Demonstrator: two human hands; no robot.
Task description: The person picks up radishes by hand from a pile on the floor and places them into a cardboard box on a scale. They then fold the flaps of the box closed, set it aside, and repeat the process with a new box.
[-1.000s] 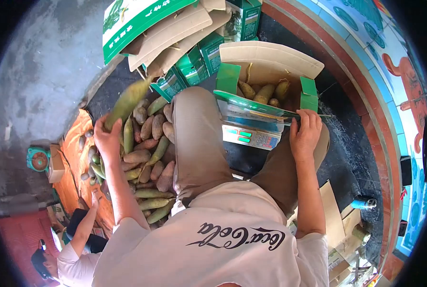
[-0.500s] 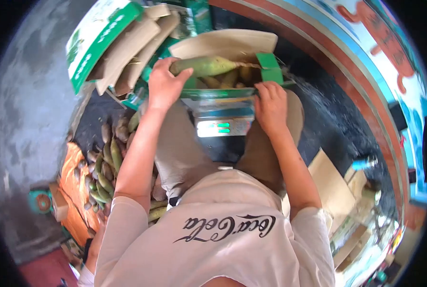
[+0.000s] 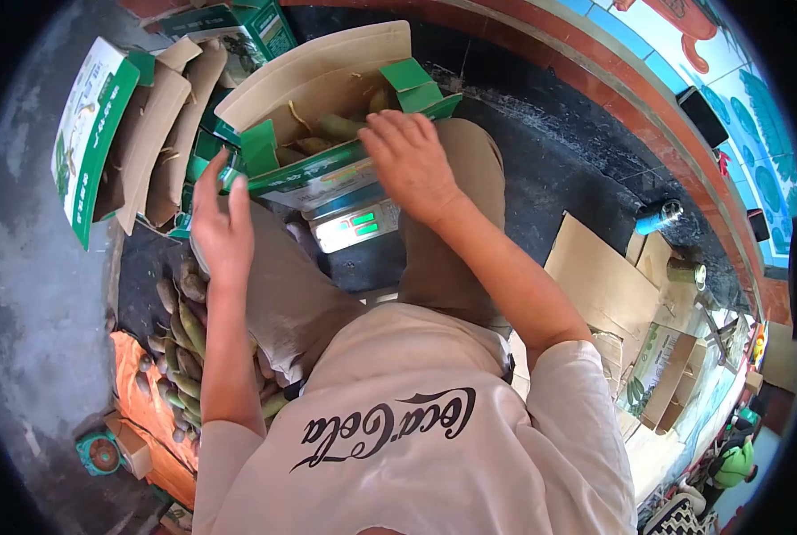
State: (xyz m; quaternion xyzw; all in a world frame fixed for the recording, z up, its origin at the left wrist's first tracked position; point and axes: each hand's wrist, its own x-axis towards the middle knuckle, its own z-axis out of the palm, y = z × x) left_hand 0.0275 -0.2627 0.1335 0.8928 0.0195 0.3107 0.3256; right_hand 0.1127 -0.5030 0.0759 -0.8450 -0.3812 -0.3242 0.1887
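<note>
An open green-and-brown cardboard box (image 3: 327, 174) stands in front of my knees, with long green radish-like roots (image 3: 338, 127) inside. Beneath its near side shows a white scale (image 3: 354, 226) with a lit green display. My right hand (image 3: 412, 165) lies over the near edge of the box at its right part, fingers extended, holding nothing. Off the left end of the box, my left hand (image 3: 224, 223) is raised with thumb and fingers apart and nothing in it.
More open boxes (image 3: 140, 134) stand at the upper left. Below them a pile of roots (image 3: 184, 339) lies beside an orange sheet (image 3: 140, 401). To the right are flattened cardboard (image 3: 603, 276), a blue bottle (image 3: 659, 216) and a can (image 3: 686, 274).
My left hand has let go of the large green root, which is now in the box, and moved down and left. My view has shifted, and my right hand now reaches over the box edge.
</note>
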